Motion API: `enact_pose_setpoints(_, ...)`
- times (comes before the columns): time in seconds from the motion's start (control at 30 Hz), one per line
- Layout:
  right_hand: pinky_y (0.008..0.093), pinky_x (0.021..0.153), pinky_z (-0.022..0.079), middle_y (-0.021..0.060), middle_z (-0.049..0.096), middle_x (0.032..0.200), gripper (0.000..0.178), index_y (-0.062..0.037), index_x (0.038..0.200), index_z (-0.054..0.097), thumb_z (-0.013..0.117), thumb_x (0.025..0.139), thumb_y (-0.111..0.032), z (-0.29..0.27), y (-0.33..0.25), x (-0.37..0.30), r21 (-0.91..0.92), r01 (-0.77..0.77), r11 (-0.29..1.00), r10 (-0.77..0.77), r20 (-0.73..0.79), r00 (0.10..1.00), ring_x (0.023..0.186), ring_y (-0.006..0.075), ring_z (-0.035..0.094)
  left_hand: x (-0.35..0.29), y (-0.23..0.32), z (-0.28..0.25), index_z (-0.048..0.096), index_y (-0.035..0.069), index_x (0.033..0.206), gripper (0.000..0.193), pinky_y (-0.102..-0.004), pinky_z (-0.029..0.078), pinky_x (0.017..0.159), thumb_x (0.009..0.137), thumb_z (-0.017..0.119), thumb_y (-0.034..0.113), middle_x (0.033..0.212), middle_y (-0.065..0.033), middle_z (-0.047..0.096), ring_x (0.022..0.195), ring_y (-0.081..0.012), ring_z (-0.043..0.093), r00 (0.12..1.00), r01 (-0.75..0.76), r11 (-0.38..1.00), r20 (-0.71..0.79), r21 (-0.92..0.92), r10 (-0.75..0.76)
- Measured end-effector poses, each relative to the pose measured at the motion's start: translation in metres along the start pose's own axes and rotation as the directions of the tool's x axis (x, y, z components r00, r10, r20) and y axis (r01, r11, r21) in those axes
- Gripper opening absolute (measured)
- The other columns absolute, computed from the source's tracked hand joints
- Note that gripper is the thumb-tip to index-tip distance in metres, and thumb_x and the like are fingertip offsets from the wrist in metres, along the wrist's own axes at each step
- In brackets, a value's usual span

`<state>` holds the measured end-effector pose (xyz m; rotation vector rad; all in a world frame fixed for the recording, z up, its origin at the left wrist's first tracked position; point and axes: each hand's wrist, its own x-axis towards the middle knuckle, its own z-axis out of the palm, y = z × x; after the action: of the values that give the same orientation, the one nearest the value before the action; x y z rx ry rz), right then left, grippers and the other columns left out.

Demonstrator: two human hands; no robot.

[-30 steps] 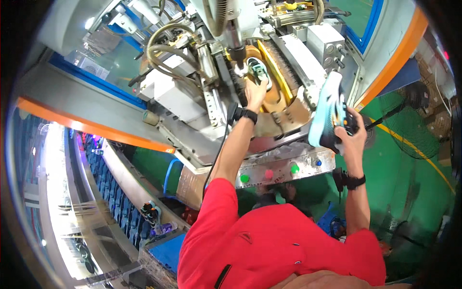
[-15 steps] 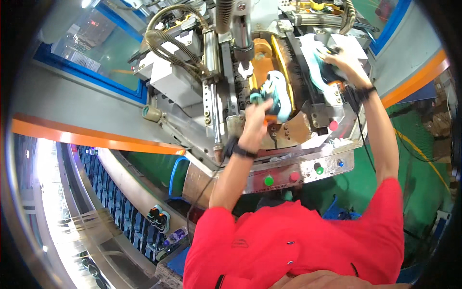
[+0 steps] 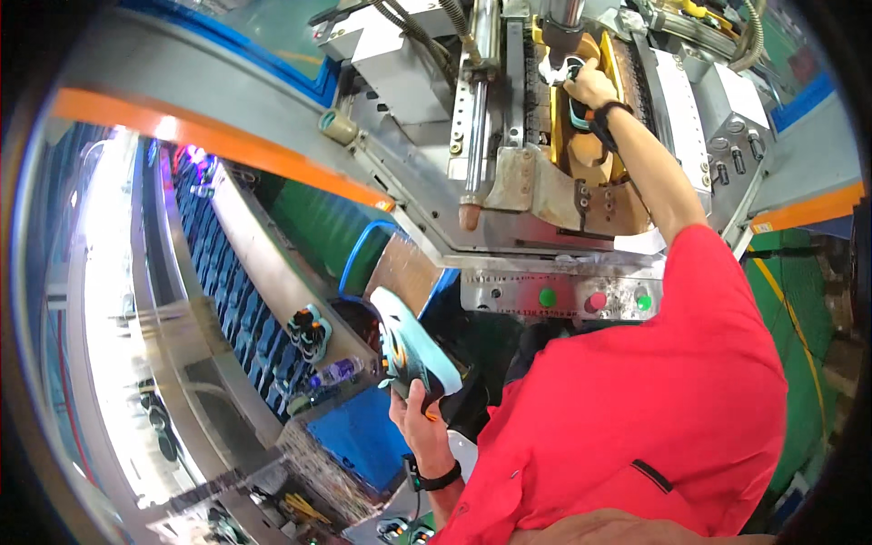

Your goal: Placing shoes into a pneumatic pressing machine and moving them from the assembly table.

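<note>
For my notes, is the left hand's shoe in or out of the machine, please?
Out: the left hand holds the shoe away from the machine.

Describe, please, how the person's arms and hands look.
The left hand and right hand are ungloved. Each wrist has a black band, with a thin dark cable by the left one. The right sleeve is red and short.

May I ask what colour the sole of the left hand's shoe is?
The sole is light turquoise, turning white at one end: head view.
</note>
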<state>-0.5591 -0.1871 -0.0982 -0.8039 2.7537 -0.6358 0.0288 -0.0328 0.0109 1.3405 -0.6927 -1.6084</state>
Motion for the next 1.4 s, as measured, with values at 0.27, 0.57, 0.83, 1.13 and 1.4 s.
enact_pose_setpoints(0.27, 0.0427, 0.075, 0.049, 0.0169, 0.062, 0.087, 0.007, -0.0013, 0.092, 0.061, 0.059, 0.087, -0.006, 0.027, -0.001, -0.320, 0.412, 0.807, 0.423, -0.830, -0.181, 0.528, 0.085, 0.0359, 0.061, -0.076, -0.076, -0.025, 0.063, 0.001, 0.114, 0.031, -0.0343, 0.049, 0.085, 0.084, 0.069, 0.006, 0.107, -0.0116, 0.064, 0.098, -0.0223, 0.061, 0.966, -0.149, 0.942, -0.161, 0.301, 0.204)
enact_pose_setpoints(0.57, 0.0459, 0.083, 0.045, 0.0186, 0.059, 0.099, 0.016, -0.0030, 0.100, 0.060, 0.049, 0.089, -0.009, 0.203, 0.077, -0.323, 0.383, 0.883, 0.270, -0.958, 0.020, 0.285, 0.097, 0.0382, 0.055, -0.158, -0.121, -0.065, 0.056, -0.003, 0.118, 0.033, -0.0330, 0.053, 0.083, 0.091, 0.063, 0.013, 0.107, -0.0090, 0.065, 0.094, -0.0180, 0.066, 0.958, 0.000, 0.927, -0.265, -0.376, -0.108)
enact_pose_setpoints(0.83, 0.0360, 0.073, 0.049, 0.0147, 0.061, 0.091, 0.013, -0.0026, 0.101, 0.061, 0.060, 0.088, -0.006, 0.121, -0.098, -0.375, 0.514, 0.836, 0.191, -0.976, 0.005, 0.219, 0.083, 0.0269, 0.062, -0.189, -0.188, -0.210, 0.063, -0.004, 0.101, 0.021, -0.0400, 0.058, 0.063, 0.084, 0.069, 0.006, 0.092, -0.0122, 0.068, 0.076, -0.0252, 0.069, 0.669, -0.286, 0.825, -0.718, -0.487, -0.191)
enact_pose_setpoints(1.13, 0.0280, 0.074, 0.049, 0.0067, 0.068, 0.095, 0.019, -0.0041, 0.107, 0.065, 0.062, 0.094, -0.017, -0.028, -0.422, -0.710, 0.540, 0.727, -0.423, -0.905, -0.212, -0.368, 0.084, 0.0135, 0.063, -0.215, -0.231, -0.481, 0.062, -0.004, 0.090, 0.021, -0.0335, 0.047, 0.043, 0.074, 0.071, 0.006, 0.082, -0.0123, 0.065, 0.060, -0.0234, 0.063, 0.252, -0.509, 0.788, -0.935, -0.347, -0.249)
enact_pose_setpoints(1.4, 0.0369, 0.100, 0.042, 0.0173, 0.061, 0.126, 0.048, -0.0024, 0.129, 0.054, 0.063, 0.091, -0.031, 0.045, -0.705, -0.916, 0.096, 0.613, -0.784, -0.617, -0.225, -0.754, 0.119, 0.0304, 0.057, -0.255, -0.275, -0.754, 0.061, -0.005, 0.088, 0.035, -0.0383, 0.050, 0.056, 0.068, 0.075, 0.021, 0.072, -0.0179, 0.064, 0.061, -0.0281, 0.064, -0.101, -0.331, 0.933, -0.978, -0.138, -0.180)
